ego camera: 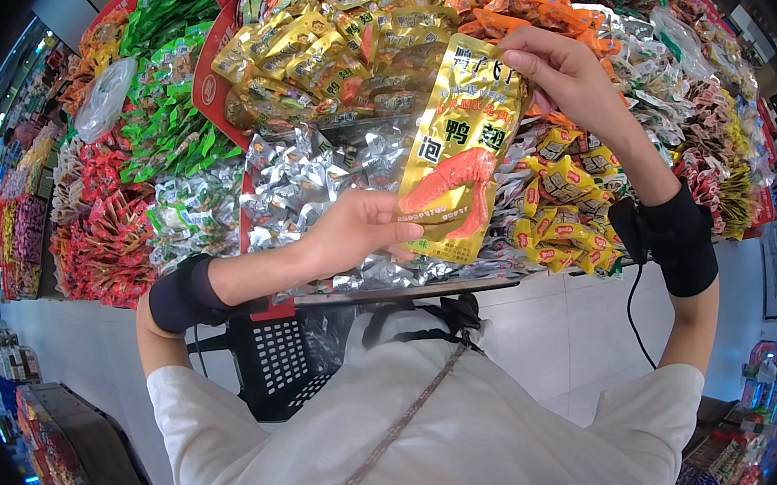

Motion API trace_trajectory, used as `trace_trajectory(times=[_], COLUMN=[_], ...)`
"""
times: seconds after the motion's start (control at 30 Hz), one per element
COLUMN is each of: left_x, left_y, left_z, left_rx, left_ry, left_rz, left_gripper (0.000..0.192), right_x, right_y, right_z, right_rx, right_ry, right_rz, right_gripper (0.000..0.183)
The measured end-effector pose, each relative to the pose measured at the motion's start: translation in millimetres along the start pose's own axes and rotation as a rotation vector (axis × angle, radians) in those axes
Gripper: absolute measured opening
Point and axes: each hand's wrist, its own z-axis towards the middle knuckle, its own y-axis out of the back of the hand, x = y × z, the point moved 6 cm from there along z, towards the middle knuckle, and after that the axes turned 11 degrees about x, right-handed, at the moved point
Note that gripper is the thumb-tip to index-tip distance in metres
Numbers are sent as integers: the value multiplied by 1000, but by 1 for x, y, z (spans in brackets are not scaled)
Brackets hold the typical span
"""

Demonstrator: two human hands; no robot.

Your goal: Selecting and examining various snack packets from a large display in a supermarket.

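Between my two hands a gold foil snack pouch hangs upright, its printed front with a picture of a duck wing turned toward me. My left hand pinches its lower left corner between thumb and fingers. At the top right corner my right hand grips it the same way. Behind the pouch lies a heap of similar gold pouches. Below them, silver foil packets fill a bin close to my left hand. Yellow packets lie below my right forearm.
Green packets and red packets fill bins at the left, past a red divider. Orange packets lie at the back. A black perforated basket is below the counter's front edge. Cables hang from both black arm bands.
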Motion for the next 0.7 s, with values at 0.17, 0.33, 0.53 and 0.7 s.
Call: trace_trajectory(times=[0.17, 0.33, 0.53, 0.7], left_x=[0, 7, -10, -39], left_y=[1, 13, 11, -1], left_z=[0, -6, -17, -24], left_rx=[-6, -100, -148, -107], left_ry=[-8, -14, 31, -225], left_rz=[14, 279, 565, 717], left_gripper=[22, 18, 18, 17], right_x=[0, 29, 43, 35], right_y=[0, -9, -8, 9], right_z=[-1, -17, -46, -65], right_rx=[9, 78, 61, -152], right_ry=[-76, -178, -234, -146], right_rz=[5, -173, 97, 200], right_gripper=[19, 23, 15, 6])
